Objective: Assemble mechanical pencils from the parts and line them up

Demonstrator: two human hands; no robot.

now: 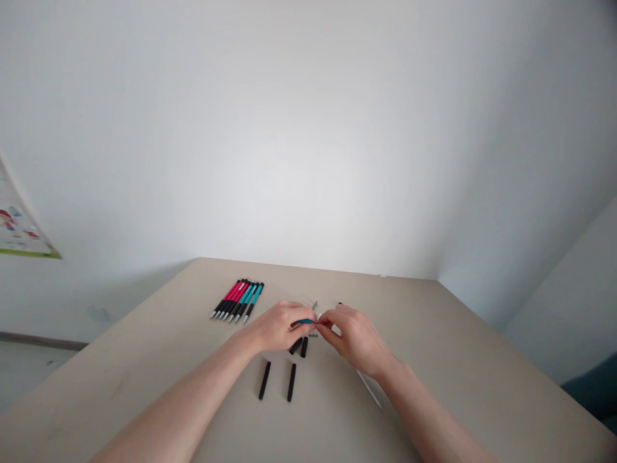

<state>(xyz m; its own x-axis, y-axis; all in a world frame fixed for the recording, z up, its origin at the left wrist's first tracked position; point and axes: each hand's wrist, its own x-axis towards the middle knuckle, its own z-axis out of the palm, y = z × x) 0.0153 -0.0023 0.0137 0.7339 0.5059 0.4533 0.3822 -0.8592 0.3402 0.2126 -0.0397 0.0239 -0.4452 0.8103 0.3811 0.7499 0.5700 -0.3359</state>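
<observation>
Over the middle of the table, my left hand (284,326) is closed around a teal pen barrel (303,321). My right hand (354,334) pinches at the barrel's right end, its thumb and fingertips meeting there; whatever small part they hold is hidden. Two black grip sleeves (304,347) lie just below the fingertips, partly covered by my left hand. Nearer to me are two more black sleeves (292,382), lying apart. A thin white refill (370,390) rests under my right wrist. Some small metallic pieces (313,334) show beside the fingers, too small to tell apart.
A row of several red and teal pens (237,300) with black grips lies at the back left of the beige table (159,341). Behind it rises a white wall (308,141). A poster (22,225) hangs at the far left.
</observation>
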